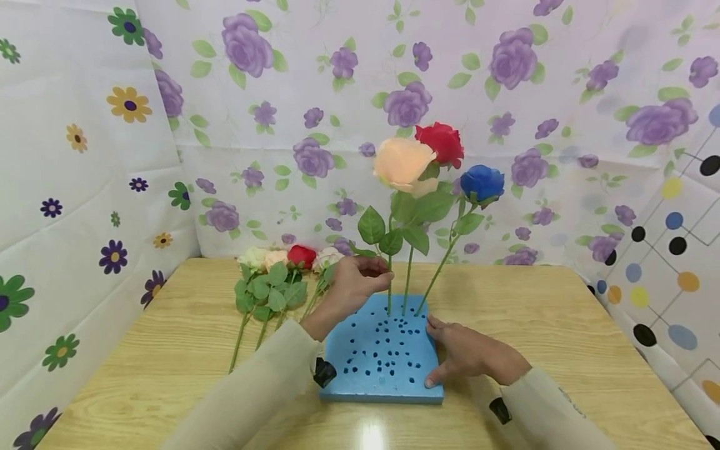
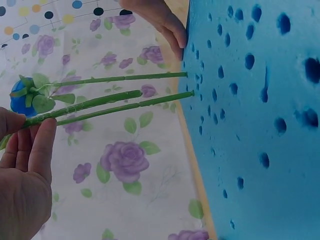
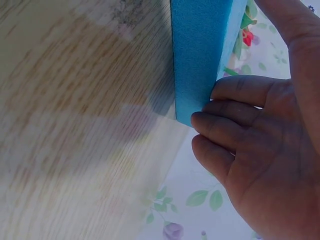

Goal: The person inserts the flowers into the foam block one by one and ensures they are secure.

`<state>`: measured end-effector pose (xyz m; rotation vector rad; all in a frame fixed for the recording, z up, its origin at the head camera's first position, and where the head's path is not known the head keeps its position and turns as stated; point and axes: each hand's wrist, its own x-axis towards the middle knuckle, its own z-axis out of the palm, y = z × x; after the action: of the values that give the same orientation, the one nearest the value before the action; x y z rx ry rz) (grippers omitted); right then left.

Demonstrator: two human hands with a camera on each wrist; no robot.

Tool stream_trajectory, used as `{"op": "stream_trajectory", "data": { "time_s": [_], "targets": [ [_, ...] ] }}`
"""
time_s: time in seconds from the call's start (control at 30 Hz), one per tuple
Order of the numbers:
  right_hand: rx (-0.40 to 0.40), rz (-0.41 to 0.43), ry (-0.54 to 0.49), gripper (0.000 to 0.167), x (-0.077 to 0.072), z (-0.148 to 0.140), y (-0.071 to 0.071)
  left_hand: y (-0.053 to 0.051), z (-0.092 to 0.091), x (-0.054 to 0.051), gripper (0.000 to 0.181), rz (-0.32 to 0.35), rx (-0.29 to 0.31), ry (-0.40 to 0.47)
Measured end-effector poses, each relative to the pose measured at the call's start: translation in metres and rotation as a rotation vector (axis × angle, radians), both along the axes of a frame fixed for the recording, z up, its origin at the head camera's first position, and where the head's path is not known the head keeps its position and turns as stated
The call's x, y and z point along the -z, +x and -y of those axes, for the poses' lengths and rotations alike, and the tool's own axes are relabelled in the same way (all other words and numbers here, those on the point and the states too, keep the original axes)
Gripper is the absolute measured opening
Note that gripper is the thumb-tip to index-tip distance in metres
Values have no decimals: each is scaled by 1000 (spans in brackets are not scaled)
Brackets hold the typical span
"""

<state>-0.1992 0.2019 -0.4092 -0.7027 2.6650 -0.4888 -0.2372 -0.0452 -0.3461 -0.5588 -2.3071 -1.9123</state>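
My left hand [image 1: 360, 281] pinches the green stem of a peach artificial rose [image 1: 404, 164]. In the left wrist view, the lower end of this held stem [image 2: 100, 102] is free, apart from the blue foam board [image 1: 371, 369]. A red rose [image 1: 441, 144] and a blue rose [image 1: 481, 183] stand in the board near its far edge, the blue one leaning right. At the board's right side, my right hand [image 1: 475, 355] holds the edge, its thumb at the near corner and fingertips [image 3: 200, 120] against the side. Many small holes dot the board's top.
Left of the board, several roses lie on the wooden table [image 1: 146, 356], among them a red rose [image 1: 301, 256] and a cream rose [image 1: 253, 258]. Their stems point toward the front. Flower-printed cloth [image 1: 337, 206] hangs behind the table, with patterned cloth on both sides.
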Motion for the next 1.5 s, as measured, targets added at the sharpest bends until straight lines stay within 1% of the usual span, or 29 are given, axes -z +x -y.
{"op": "stream_trajectory", "data": {
  "time_s": [0.07,0.17,0.37,0.57,0.67,0.9,1.0,1.1,1.3,1.5],
  "targets": [
    [5,2,5,114,0,0,-1,-2,-4,2,6,-19,-2,-2],
    [7,0,5,114,0,-1,-2,-5,-9,5,5,-27,0,-13],
    [28,-4,7,112,1,-1,-2,-8,-17,11,6,-6,5,-42],
    [22,11,-9,112,1,0,0,-8,-20,18,7,34,18,-70],
    [11,5,-7,112,1,0,0,-9,-22,20,7,55,24,-83],
    [4,-6,-11,112,2,-1,-2,-12,-26,29,5,102,38,-88],
    [-2,-6,-16,112,2,-2,-2,-14,-28,32,5,124,49,-74],
    [-10,-10,-22,111,1,-1,-2,-15,-30,35,5,134,51,-73],
    [-5,-4,-14,112,2,0,-1,-14,-31,38,5,115,42,-108],
    [10,1,-5,112,1,0,-1,-13,-31,43,4,111,45,-146]
  ]
}}
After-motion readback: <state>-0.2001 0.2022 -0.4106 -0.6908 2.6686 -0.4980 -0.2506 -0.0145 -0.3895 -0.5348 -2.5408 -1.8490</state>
